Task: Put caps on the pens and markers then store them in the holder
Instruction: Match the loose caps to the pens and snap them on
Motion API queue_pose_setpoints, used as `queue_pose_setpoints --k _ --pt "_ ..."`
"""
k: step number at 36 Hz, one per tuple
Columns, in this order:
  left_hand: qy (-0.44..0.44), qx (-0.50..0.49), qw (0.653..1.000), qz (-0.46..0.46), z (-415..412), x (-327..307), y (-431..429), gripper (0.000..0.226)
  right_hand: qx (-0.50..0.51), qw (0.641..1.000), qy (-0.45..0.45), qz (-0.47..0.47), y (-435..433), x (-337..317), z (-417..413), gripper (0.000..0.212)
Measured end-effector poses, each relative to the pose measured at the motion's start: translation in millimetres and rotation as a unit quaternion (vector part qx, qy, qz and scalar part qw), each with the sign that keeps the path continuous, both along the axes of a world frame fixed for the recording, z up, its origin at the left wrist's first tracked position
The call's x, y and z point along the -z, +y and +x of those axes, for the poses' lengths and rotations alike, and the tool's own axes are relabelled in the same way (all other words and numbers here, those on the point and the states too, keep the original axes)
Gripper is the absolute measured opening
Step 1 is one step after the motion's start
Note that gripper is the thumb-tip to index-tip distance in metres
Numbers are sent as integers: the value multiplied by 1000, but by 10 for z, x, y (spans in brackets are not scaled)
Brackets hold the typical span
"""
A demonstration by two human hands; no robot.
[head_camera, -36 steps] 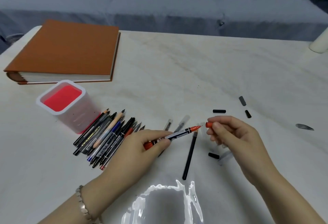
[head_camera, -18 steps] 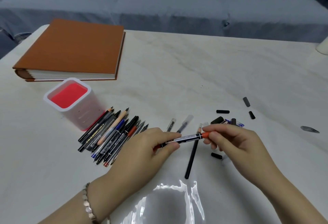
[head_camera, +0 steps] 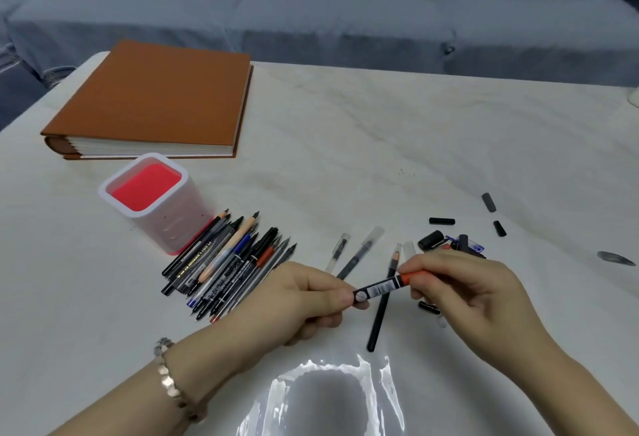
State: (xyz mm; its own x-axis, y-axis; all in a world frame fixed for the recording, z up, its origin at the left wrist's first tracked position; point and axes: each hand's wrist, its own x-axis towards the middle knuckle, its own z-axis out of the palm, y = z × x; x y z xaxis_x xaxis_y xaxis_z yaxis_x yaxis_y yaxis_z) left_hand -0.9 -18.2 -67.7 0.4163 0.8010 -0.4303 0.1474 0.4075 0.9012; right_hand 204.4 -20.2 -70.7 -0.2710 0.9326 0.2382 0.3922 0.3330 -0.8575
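The left hand (head_camera: 306, 299) pinches the marker (head_camera: 378, 288), right hand (head_camera: 466, 292) grips its orange cap (head_camera: 416, 276); half-seated, it could pop off

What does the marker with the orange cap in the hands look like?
The marker is slim, black, plastic-looking, with a white printed label and an orange cap on one end. It is held above the table, tilted up rightward. The left hand pinches its black end; the right hand grips the cap.
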Motion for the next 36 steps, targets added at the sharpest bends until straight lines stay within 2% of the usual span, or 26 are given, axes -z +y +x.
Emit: queue_pose_setpoints --k 2,5,7,9,11,13,15,16,18,20,22,24,26,28,31,34,36 --pt "9 -17 1000 21 20 26 -17 13 2 1000 3 -19 10 -12 -15 29" --pt "105 -56 979 164 39 139 -32 14 30 997 26 -63 37 14 -39 11" --pt "176 -53 942 282 8 223 -51 24 41 992 70 -101 50 20 -79 10" --pt "230 -41 893 385 -18 260 -71 32 60 981 117 -143 51 48 -113 29" --pt "236 -32 875 421 -25 276 -95 30 59 966 171 -186 24 56 -155 27" --pt "228 -27 869 439 -30 323 -110 29 31 943 230 -239 -7 62 -205 10" --pt "243 -17 863 441 -61 356 -113 31 37 919 268 -288 -16 88 -223 24" --pt "260 -12 857 445 -87 362 -114 34 63 911 273 -302 8 109 -217 22" --pt "303 -16 844 442 -157 372 -103 46 108 917 228 -309 71 145 -168 19" --pt "337 -48 851 401 -248 386 -78 54 140 939 137 -282 144 183 -95 24" --pt "383 -65 834 392 -343 424 -46 39 146 958 34 -243 226 229 -25 27" --pt "447 -57 802 392 -400 479 -6 13 149 959 -14 -242 319 288 -21 29" --pt "499 -37 787 361 -411 526 33 4 158 953 -48 -256 419 371 -73 31" --pt "538 0 774 335 -403 584 69 18 171 951 -83 -245 504 460 -142 31" --pt "582 37 744 327 -367 623 101 36 183 951 -129 -212 556 522 -213 17" --pt "600 52 733 316 -347 655 116 42 177 949 -179 -190 498 503 -209 32" --pt "602 50 729 322 -340 676 137 43 170 948 -210 -169 419 483 -162 31"
